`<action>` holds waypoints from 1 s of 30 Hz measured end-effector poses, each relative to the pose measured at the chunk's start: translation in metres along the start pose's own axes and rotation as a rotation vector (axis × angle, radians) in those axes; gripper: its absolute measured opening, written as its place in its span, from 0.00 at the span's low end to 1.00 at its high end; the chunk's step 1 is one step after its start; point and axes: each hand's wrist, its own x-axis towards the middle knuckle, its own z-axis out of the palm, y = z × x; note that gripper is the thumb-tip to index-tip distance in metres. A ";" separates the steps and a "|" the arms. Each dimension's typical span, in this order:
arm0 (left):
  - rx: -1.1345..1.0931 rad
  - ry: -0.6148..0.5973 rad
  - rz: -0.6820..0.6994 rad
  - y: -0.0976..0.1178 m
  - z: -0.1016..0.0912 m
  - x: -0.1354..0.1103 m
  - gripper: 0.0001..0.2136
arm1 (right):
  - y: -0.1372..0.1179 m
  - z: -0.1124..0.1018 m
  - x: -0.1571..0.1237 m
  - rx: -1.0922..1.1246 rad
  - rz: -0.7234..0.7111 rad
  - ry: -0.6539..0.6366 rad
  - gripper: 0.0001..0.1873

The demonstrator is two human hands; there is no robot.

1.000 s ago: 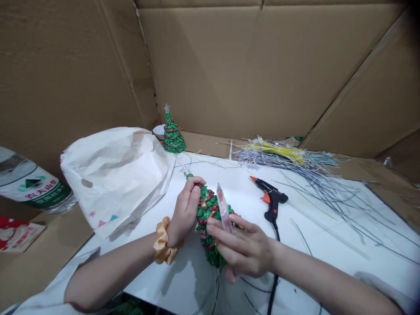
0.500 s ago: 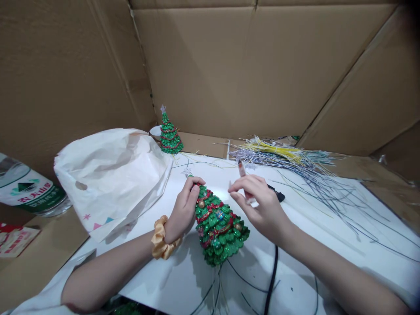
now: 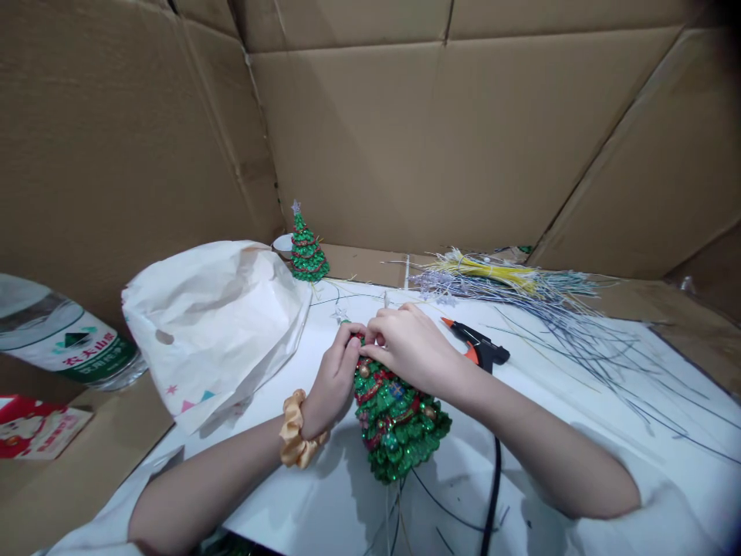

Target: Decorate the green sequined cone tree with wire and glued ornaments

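Note:
A small green glitter Christmas tree (image 3: pixel 399 425) with red garlands and gold beads lies tilted on the white sheet (image 3: pixel 538 432). My left hand (image 3: pixel 336 378), a gold scrunchie on its wrist, grips the tree near its tip. My right hand (image 3: pixel 408 344) is closed in a pinch at the same tip, touching the left fingers; a thin pale strip pokes up above its fingers. A silver star (image 3: pixel 340 315) sticks out beyond the tip.
A black and orange glue gun (image 3: pixel 479 349) lies right of my hands, its cord running toward me. A white paper bag (image 3: pixel 214 324), a second small tree (image 3: pixel 306 245), a water bottle (image 3: pixel 63 344) and a pile of silver and yellow wire stems (image 3: pixel 521 282) surround them. Cardboard walls enclose everything.
My right hand swung from the tree's side out toward the glue gun, then came back and closed on the tree's tip beside the left hand. The tree shifted slightly.

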 end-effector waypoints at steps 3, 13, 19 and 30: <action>-0.009 -0.012 -0.018 -0.001 0.002 0.001 0.10 | 0.001 0.004 0.001 -0.093 -0.018 -0.016 0.06; -0.174 -0.101 -0.194 -0.007 0.008 0.006 0.10 | 0.011 0.022 0.000 -0.132 0.071 -0.091 0.10; -0.398 -0.140 -0.338 -0.009 0.007 0.012 0.09 | 0.021 0.032 0.007 0.024 0.123 -0.155 0.12; -0.253 -0.113 -0.282 -0.019 0.002 0.013 0.17 | 0.036 0.045 0.013 0.158 0.184 -0.132 0.12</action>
